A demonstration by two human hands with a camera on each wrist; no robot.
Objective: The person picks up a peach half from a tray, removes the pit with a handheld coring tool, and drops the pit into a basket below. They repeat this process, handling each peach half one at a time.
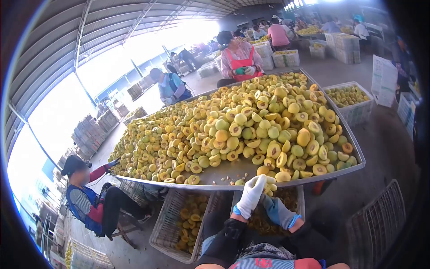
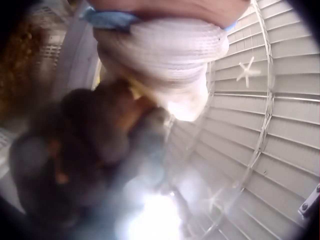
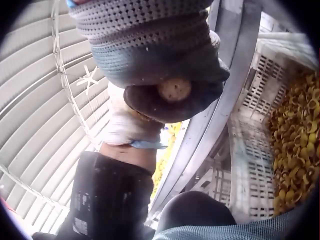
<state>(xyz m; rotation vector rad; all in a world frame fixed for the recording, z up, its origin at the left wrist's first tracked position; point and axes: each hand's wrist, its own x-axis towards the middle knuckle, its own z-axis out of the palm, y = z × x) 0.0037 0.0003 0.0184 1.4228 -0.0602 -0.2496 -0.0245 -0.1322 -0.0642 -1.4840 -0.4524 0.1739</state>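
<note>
My left hand (image 1: 251, 196), in a white knit glove, holds a yellow peach (image 1: 269, 189) just off the table's near edge. The hand hides most of the fruit. Close beside it, my right hand (image 1: 277, 211) wears a grey-blue glove with a dark palm. Its fingers curl round a tool whose round tan handle end (image 3: 175, 90) shows in the right wrist view; the working end is hidden. In the left wrist view the right glove (image 2: 95, 130) is blurred and overlaps the white glove (image 2: 165, 60). Whole and halved peaches (image 1: 251, 130) are heaped on the metal table (image 1: 215, 175).
Below the table edge stand a crate (image 1: 163, 224) with peach halves and another crate (image 3: 250, 170) of fruit pieces near my legs. An empty-looking crate (image 1: 380, 219) leans at right. A seated person (image 1: 85, 197) works at left; two more people sit across the table.
</note>
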